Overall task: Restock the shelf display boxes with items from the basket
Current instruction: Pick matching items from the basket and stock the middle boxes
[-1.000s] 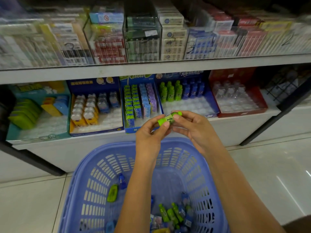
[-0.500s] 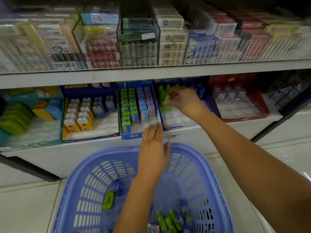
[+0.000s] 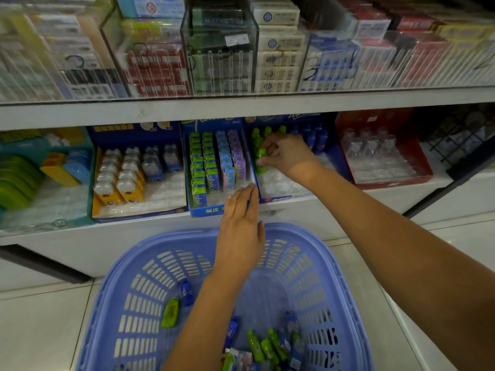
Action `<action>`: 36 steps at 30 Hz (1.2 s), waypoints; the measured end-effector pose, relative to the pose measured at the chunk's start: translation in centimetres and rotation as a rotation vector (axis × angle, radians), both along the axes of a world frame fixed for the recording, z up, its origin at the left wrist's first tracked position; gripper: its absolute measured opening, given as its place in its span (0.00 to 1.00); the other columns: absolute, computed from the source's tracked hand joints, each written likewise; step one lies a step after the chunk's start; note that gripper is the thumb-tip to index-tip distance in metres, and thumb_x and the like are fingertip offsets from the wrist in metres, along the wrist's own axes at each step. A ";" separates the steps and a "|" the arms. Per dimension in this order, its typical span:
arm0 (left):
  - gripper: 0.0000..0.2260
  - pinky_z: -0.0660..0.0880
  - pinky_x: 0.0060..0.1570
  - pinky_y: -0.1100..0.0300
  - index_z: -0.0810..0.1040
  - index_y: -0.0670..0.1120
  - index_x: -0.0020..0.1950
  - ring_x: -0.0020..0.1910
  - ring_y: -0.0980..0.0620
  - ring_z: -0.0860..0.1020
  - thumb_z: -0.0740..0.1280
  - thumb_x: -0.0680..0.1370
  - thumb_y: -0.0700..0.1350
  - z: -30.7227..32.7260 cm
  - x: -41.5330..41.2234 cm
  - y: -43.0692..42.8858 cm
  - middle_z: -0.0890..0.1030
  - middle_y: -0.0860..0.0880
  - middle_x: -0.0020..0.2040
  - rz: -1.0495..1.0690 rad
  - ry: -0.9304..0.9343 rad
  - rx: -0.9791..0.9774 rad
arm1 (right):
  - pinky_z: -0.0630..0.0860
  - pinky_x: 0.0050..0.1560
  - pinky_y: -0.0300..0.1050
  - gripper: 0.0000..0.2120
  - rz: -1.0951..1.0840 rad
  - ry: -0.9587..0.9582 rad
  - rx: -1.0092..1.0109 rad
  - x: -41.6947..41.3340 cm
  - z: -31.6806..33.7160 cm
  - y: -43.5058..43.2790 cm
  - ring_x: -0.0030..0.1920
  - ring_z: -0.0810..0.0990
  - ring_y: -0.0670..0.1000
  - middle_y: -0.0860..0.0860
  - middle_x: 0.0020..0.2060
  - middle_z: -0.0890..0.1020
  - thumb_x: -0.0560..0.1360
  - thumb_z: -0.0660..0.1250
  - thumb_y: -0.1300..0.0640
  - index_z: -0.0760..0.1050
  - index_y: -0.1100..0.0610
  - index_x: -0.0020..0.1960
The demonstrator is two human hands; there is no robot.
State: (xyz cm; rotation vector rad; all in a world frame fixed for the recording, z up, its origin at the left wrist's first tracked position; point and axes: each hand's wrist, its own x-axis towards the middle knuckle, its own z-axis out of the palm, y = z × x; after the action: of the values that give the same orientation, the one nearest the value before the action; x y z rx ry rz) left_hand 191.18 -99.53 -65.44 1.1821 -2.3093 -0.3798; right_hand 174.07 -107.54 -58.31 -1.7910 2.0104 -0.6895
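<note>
1 green bottle point(image 3: 259, 156) sits pinched in right hand point(image 3: 288, 156) fingers point(image 3: 263, 162); left hand point(image 3: 241, 226) flat, fingers open.

A lilac slatted basket point(image 3: 150, 303) is sitting on the floor below the shelf point(image 3: 241, 111), holding loose green bottles point(image 3: 263, 346) and blue bottles point(image 3: 186, 292) near its bottom. On the shelf, open display boxes are standing side by side; the blue box point(image 3: 332, 159) is carrying upright green bottles at its back left, blue ones beside them, its clear front tray sitting unfilled.
</note>
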 end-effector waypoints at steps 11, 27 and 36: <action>0.10 0.72 0.53 0.59 0.78 0.42 0.57 0.54 0.47 0.77 0.63 0.78 0.42 -0.6 2.4 2.4 0.79 0.45 0.54 -0.013 0.322 0.053 | 0.70 0.36 0.40 0.09 -0.088 0.083 -0.020 2.9 2.1 6.8 0.37 0.78 0.50 0.51 0.35 0.79 0.69 0.74 0.54 0.75 0.57 0.40; 0.18 0.75 0.57 0.52 0.76 0.46 0.64 0.57 0.42 0.77 0.68 0.75 0.48 -15.5 9.7 7.7 0.77 0.41 0.61 -0.407 -0.853 1.004 | 0.71 0.63 0.56 0.44 0.654 0.454 1.095 10.5 -21.7 18.8 0.67 0.66 0.64 0.60 0.71 0.58 0.66 0.76 0.61 0.55 0.48 0.74; 0.18 0.75 0.58 0.51 0.77 0.42 0.62 0.57 0.41 0.78 0.69 0.74 0.48 -17.6 8.1 7.2 0.79 0.41 0.60 -0.352 -0.790 1.014 | 0.72 0.63 0.55 0.37 0.732 0.436 1.228 10.0 -23.4 17.9 0.65 0.71 0.58 0.56 0.70 0.68 0.70 0.74 0.53 0.61 0.54 0.73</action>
State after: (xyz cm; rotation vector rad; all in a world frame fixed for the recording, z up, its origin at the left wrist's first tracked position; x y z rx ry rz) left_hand 199.30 -92.32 -83.07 1.5280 -3.1276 -1.5985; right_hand 184.07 -89.59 -81.68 -1.6237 1.2074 1.0096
